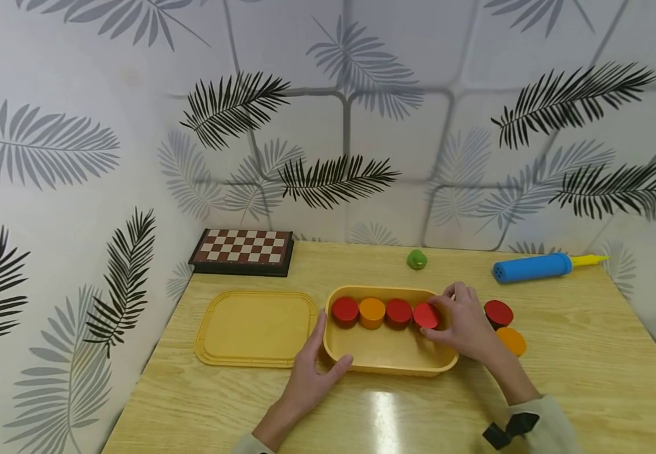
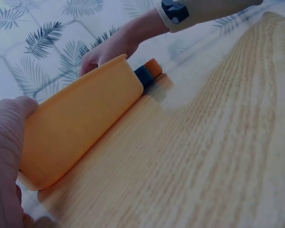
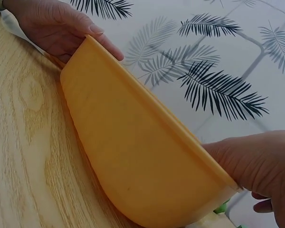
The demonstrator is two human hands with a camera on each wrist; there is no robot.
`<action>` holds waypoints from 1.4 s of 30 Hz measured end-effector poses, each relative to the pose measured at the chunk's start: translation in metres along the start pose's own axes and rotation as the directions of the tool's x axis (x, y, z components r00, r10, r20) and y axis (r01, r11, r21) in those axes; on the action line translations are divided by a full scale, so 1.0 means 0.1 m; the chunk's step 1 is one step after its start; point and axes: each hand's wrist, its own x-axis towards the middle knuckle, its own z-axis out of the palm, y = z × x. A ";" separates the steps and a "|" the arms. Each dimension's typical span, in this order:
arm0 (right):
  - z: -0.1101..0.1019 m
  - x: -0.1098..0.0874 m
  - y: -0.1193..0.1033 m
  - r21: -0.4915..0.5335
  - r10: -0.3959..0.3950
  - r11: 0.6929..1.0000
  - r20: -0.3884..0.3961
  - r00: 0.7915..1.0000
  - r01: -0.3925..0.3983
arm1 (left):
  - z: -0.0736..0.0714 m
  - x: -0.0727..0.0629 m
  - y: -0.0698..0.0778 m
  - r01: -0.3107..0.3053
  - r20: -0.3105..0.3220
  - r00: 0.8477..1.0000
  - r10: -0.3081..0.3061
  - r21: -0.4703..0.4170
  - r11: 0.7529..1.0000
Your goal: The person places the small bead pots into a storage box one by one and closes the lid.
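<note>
A yellow rectangular container (image 1: 390, 359) with rounded corners stands on the table. Along its back side sit a red cylinder (image 1: 345, 311), an orange cylinder (image 1: 372, 312) and another red cylinder (image 1: 398, 312). My right hand (image 1: 464, 323) reaches over the container's right end and pinches a brighter red cylinder (image 1: 426, 316) at the end of this row. Around the left end my left hand (image 1: 309, 372) holds the container, fingers along its side and thumb at the front rim. In the right wrist view, the container wall (image 3: 128, 133) hides the cylinders.
Right of the container are a dark red cylinder (image 1: 498, 312) and an orange one (image 1: 512, 342). A flat yellow lid (image 1: 257, 328) lies at left, below a checkered board (image 1: 243, 249). Behind are a small green object (image 1: 416, 259) and a blue hand pump (image 1: 535, 267) near the wall.
</note>
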 end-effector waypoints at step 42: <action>-0.62 -0.82 0.50 0.218 0.103 0.974 -0.202 0.974 -0.058 | 0.01 0.01 0.02 0.009 -0.004 1.000 -0.009 0.011 1.000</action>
